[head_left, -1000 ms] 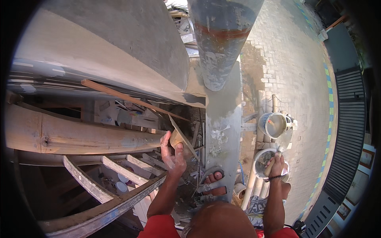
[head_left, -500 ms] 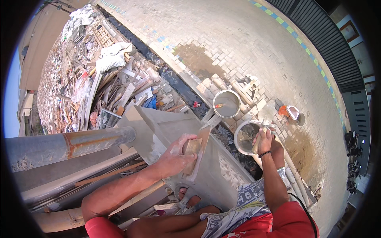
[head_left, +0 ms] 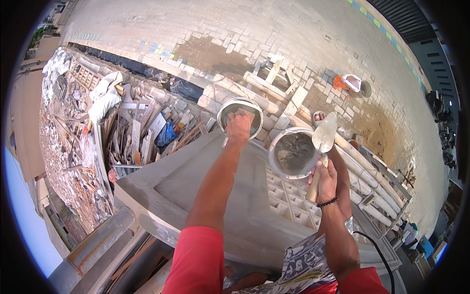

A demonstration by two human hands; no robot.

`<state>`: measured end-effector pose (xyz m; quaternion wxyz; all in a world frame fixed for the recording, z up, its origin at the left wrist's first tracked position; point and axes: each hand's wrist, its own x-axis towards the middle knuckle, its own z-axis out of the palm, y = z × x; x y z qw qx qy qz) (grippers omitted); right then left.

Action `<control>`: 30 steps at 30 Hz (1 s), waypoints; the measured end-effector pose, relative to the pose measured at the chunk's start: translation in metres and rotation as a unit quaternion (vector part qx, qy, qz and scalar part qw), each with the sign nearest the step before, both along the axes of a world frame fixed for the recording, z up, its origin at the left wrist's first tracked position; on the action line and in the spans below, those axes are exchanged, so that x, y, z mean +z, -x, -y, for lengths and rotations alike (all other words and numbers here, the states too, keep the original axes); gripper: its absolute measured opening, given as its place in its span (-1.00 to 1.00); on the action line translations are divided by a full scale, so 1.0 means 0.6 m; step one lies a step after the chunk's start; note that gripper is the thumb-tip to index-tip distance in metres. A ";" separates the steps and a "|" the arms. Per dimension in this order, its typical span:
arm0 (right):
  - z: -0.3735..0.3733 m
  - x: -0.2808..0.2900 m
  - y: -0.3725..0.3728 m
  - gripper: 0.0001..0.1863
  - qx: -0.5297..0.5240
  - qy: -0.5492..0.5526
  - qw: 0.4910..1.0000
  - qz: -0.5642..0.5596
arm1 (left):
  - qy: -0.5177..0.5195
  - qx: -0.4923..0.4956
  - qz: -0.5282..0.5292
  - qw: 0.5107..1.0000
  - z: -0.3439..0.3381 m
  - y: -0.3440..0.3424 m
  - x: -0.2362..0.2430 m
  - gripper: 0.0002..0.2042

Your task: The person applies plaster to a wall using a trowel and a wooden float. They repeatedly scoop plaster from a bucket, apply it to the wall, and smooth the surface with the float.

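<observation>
Gripping right hand (head_left: 325, 180): fingers curled round the trowel (head_left: 324, 134) handle (head_left: 313, 190), probably for control.
Trowel blade: raised by the mortar bucket (head_left: 286, 174), seemingly keeping drips close.
Left hand (head_left: 238, 126): at the neighbouring bucket's (head_left: 259, 110) mouth, beside a brown board (head_left: 251, 117); finger grip, can't tell.

At 3 o'clock, the trowel blade (head_left: 325, 131) is dull metal with a pale smear, its handle (head_left: 314, 190) worn, smooth wood. Wet mortar (head_left: 293, 151) looks lumpy inside a smooth, plastic-looking bucket (head_left: 289, 173). The cement slab (head_left: 220, 169) is matt. The paving (head_left: 293, 29) at 1 o'clock looks rough, and the metal pipe (head_left: 100, 238) at 8 o'clock is rust-stained.
</observation>
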<state>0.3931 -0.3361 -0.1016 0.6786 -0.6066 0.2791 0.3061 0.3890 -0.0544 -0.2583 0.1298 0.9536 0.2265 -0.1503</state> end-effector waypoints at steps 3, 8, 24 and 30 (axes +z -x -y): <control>0.013 0.004 0.003 -0.66 -0.008 0.008 1.000 -0.016 | -0.075 -0.034 0.009 0.997 0.009 -0.010 -0.055 -0.79; 0.008 0.009 -0.001 -0.70 0.006 0.001 0.999 -0.042 | -0.091 -0.064 -0.033 0.993 -0.006 0.022 -0.122 -0.82; -0.008 -0.017 -0.015 -0.72 0.055 -0.005 0.998 -0.008 | 0.178 0.008 -0.158 0.971 -0.084 0.056 0.202 -0.66; -0.025 -0.037 -0.022 -0.78 0.056 0.002 0.998 -0.028 | 0.283 -0.059 0.098 0.952 -0.044 0.219 0.419 -0.50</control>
